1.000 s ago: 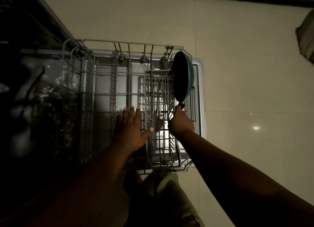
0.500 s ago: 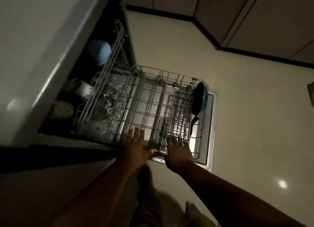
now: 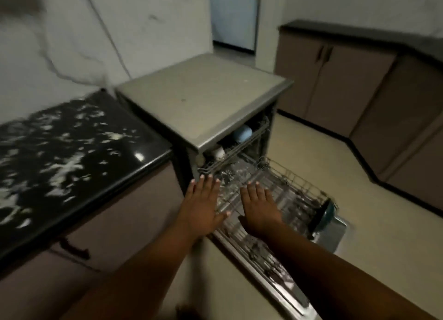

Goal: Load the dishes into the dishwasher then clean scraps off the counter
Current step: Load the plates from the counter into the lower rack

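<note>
The dishwasher (image 3: 203,104) stands open with its lower wire rack (image 3: 287,188) pulled out over the lowered door (image 3: 275,279). A teal frying pan (image 3: 323,215) stands on edge at the rack's far right end. In the upper rack sit a light blue cup (image 3: 242,133) and a white cup (image 3: 217,152). My left hand (image 3: 203,204) and my right hand (image 3: 260,207) hover flat, fingers straight, over the rack's near side; neither holds anything. Whether they touch the wires is unclear in the blur.
A black speckled counter (image 3: 72,152) runs along the left, with a cabinet handle (image 3: 74,247) below it. Brown cabinets (image 3: 335,84) line the right wall. Beige floor (image 3: 359,199) lies beyond the door. A doorway (image 3: 233,15) opens at the back.
My right hand released the pan's handle, leaving the pan standing in the rack. Both hands pulled back toward the rack's near side, and my view rose from the rack to the whole kitchen.
</note>
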The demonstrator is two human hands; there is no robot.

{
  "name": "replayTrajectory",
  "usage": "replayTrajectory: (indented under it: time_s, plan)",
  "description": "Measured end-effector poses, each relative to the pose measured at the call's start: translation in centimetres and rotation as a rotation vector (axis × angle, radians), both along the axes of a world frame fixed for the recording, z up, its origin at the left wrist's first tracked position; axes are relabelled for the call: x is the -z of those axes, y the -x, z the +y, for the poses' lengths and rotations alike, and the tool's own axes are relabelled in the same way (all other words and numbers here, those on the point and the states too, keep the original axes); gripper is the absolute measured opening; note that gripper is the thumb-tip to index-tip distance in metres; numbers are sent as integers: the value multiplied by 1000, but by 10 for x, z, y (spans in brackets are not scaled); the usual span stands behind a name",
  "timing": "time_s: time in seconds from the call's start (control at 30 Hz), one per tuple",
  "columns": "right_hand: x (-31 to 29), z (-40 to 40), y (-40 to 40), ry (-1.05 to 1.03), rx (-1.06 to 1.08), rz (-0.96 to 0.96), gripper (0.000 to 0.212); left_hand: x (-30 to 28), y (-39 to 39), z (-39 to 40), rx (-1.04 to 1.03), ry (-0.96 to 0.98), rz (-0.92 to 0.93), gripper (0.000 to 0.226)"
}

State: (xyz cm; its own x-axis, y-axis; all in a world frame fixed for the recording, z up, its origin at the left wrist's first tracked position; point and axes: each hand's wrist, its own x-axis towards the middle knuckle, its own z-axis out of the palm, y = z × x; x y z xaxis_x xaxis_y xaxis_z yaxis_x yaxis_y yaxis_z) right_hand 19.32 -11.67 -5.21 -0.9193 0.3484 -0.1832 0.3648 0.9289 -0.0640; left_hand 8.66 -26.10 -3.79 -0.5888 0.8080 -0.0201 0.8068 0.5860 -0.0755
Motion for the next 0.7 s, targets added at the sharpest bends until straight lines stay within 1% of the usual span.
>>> replayTrajectory:
  time_s: [0.13, 0.27, 0.43, 0.53, 0.6, 0.7]
  plan:
    - [-62, -66, 52, -44, -205, 134, 79, -60, 12, -75, -180, -96, 92, 101]
    - [-100, -148, 107, -83, -430, 246, 82, -88, 33, -165, -432, -113, 160, 103]
    - [-123, -264, 164, -71, -641, 298, 81, -109, 48, -299, -711, -132, 196, 101]
    - [-129, -343, 192, -70, -774, 288, 82, -115, 49, -384, -897, -139, 220, 96]
    - [-136, -393, 204, -60, -861, 289, 81, -120, 44, -436, -1033, -141, 219, 97]
    - [-143, -453, 219, -24, -961, 295, 80, -116, 38, -495, -1186, -196, 196, 99]
